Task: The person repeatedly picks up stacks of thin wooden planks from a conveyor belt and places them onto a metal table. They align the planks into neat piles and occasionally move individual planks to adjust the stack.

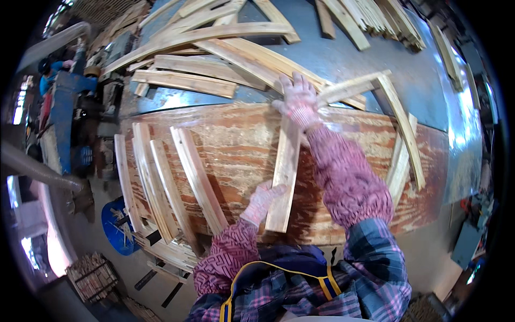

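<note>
A short wooden board lies lengthwise before me on a plywood tabletop. My left hand, in a pale work glove, grips its left edge near the close end, thumb over the top face; the other fingers are partly hidden. Beyond the board's far end my right hand, gloved too, is stretched out with fingers spread. It is slightly blurred, beside the end of a long plank; whether it touches that plank I cannot tell. Patterned pink sleeve covers are on both forearms.
Several wooden strips lie at the table's left, some reaching past its near edge. More planks are heaped on the blue-grey metal surface behind. Two boards meet in an angle at right. A blue bin stands left on the floor.
</note>
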Tool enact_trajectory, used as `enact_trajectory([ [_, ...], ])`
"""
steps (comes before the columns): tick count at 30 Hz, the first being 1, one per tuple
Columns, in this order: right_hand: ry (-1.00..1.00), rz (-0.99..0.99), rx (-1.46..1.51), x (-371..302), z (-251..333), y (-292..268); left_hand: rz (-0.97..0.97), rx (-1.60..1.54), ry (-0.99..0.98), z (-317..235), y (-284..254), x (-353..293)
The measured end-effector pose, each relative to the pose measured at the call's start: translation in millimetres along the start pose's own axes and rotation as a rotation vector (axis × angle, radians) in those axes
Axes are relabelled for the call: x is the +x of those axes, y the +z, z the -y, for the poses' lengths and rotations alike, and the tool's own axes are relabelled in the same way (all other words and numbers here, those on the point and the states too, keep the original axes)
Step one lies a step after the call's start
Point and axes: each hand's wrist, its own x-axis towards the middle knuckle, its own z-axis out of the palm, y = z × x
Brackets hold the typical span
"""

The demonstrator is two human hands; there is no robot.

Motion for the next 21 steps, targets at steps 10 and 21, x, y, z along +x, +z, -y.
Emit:
enact_trajectory([
  [10, 0.655, 0.934, 1.527, -57.0, -41.9, -3.5, -0.735, 0.94, 0.207, 70.0, -105.2, -136.4],
  [21, -0.477, 0.757, 0.855, -219.8, 134.9, 52.6, -0.816, 1.052, -0.066, 18.1, -102.6, -75.9],
])
